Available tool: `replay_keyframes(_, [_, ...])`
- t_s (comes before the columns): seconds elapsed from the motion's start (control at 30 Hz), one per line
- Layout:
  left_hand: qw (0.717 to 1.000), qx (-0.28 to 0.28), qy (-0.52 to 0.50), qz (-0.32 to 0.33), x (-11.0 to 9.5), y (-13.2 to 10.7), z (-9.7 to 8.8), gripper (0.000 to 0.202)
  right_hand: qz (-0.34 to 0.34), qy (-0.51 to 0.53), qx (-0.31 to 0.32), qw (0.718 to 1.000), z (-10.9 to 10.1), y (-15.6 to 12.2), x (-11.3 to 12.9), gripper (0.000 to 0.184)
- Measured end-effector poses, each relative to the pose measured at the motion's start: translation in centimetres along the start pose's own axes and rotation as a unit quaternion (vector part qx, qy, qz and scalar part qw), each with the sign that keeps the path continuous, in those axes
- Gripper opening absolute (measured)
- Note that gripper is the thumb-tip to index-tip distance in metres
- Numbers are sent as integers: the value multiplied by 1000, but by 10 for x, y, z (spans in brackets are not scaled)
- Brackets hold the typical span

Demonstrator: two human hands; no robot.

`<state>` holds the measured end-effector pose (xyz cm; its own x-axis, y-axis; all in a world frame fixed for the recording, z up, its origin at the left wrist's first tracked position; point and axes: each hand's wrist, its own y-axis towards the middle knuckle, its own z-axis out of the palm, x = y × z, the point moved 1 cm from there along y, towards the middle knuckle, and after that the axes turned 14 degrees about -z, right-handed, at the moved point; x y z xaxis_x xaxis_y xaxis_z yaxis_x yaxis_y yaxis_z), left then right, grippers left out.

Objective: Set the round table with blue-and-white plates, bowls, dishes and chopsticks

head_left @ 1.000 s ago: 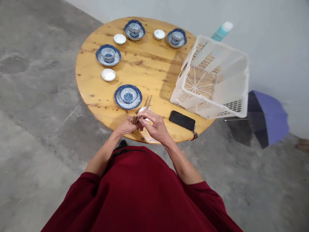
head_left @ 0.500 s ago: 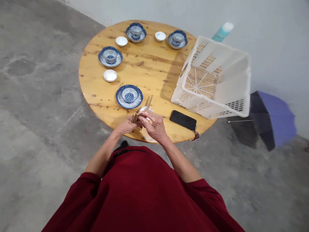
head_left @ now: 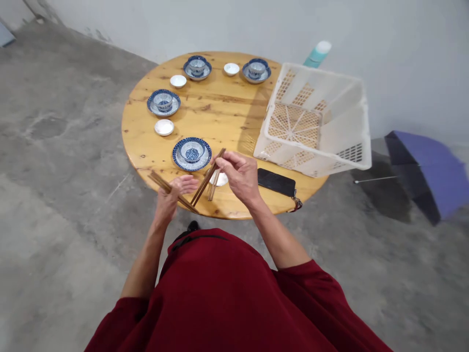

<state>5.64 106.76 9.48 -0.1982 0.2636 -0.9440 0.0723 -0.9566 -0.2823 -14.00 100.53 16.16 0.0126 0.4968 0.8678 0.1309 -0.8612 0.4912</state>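
Observation:
My left hand [head_left: 169, 199] is closed on a bundle of wooden chopsticks [head_left: 159, 181], its fingers stretched toward the right. Pinched between the thumb and fingers of my right hand [head_left: 240, 175] is a pair of chopsticks [head_left: 202, 188], slanting down to the left over the table's near edge. Another pair of chopsticks [head_left: 214, 186] lies beside a small white dish [head_left: 221, 179], which my right hand partly hides. Just beyond my hands, a blue-and-white bowl [head_left: 192, 150] sits on a matching plate [head_left: 179, 162].
On the round wooden table [head_left: 216, 124] stand several more bowl-and-plate sets and small white dishes. A white plastic crate [head_left: 311, 164] occupies the right side, with a black phone [head_left: 276, 182] before it. Behind the crate is a turquoise bottle [head_left: 315, 57]. An open umbrella [head_left: 428, 166] rests on the floor.
My hands have moved apart, the left one leftward with the bundle. A pair of chopsticks is now separate in my right hand. The view has shifted slightly.

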Motion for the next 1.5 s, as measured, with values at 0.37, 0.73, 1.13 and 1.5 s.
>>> replay_keyframes(0.37, [976,-210,61,-26,25,-92,-42,44,126,112,-243,955,-75,-23,-57,21])
replay_keyframes(0.73, [960,-95,229,-131,45,-103,-14,45,222,170,-252,926,-23,-88,-49,27])
replay_keyframes(1.13, [916,70,349,-183,28,-109,-139,47,250,178,-303,902,103,-100,-54,37])
replay_keyframes(1.5, [932,76,262,-240,21,-100,-269,56,307,198,-307,879,229,-92,-64,18])
